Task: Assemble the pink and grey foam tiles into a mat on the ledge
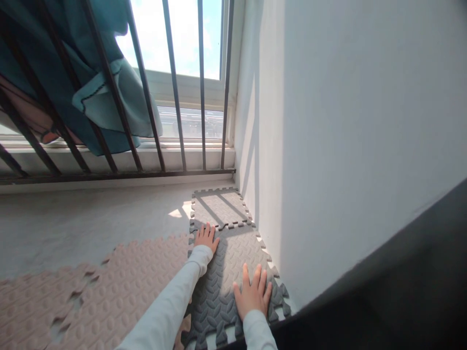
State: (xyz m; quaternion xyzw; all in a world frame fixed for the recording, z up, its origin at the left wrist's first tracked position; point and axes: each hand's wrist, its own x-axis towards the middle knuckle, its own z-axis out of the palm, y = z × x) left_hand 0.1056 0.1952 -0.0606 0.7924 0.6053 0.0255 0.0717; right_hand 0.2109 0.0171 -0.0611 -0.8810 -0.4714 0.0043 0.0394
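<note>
Upper left of the frame: teal cloth (65, 73) draped over black window bars (171, 87), bright sky behind. Below the bars, a pale sill, then bare grey floor (73, 223).

Lower left: pink foam mat (109, 291) of jigsaw pieces, some teeth at its far left edge loose and lifted.

Centre, low in the frame: grey foam mat (233, 262), two tiles joined in a line toward the window, lying flat in the corner against the wall. Far tile in sunlight, crossed by bar shadows; near tile mostly in shade.

Left hand (206, 237), in a long light sleeve (171, 301), laid flat with fingers spread, touching the grey mat just at the seam between the two tiles. Gripping nothing, only pressing down.

Right hand (252, 293), lower centre, also flat and open on the near tile, fingers wide apart, holding nothing.

Right half: plain white wall (346, 121) with slanted shadow. Lower right corner: a dark, blurred surface, not possible to tell what.
</note>
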